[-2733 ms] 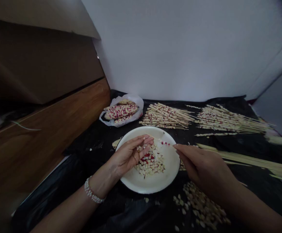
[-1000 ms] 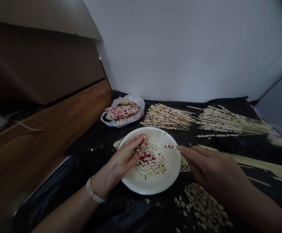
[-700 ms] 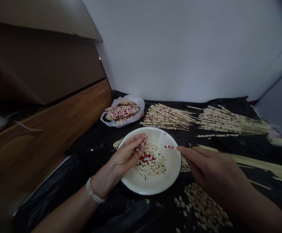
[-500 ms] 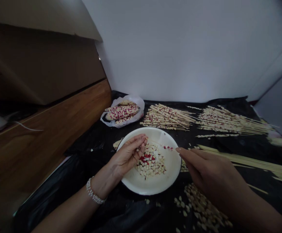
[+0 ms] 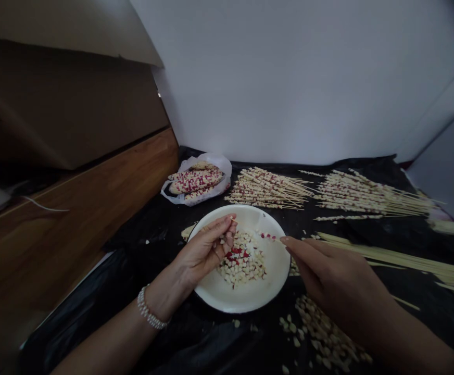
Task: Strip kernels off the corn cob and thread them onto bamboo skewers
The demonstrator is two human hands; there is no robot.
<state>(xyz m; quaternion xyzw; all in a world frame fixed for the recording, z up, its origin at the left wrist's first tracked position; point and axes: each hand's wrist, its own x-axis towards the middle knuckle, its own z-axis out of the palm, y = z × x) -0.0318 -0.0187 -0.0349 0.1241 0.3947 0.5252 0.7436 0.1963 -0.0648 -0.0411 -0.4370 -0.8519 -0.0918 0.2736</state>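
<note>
Over the left part of a white bowl, my left hand is closed, pinching a small pale kernel at its fingertips. My right hand pinches a thin skewer at the bowl's right rim. Several red and pale kernels are threaded on the skewer, which points left toward my left hand. Loose whitish kernels lie in the bowl, with a red patch among them. A beaded bracelet is round my left wrist.
A plastic bag of speckled cobs stands behind the bowl. Two piles of filled skewers lie at the back, bare sticks at the right. Loose kernels are scattered on the black sheet. A wooden board borders the left.
The pale kernel at my left fingertips now shows more clearly. My right hand and the skewer have shifted slightly left.
</note>
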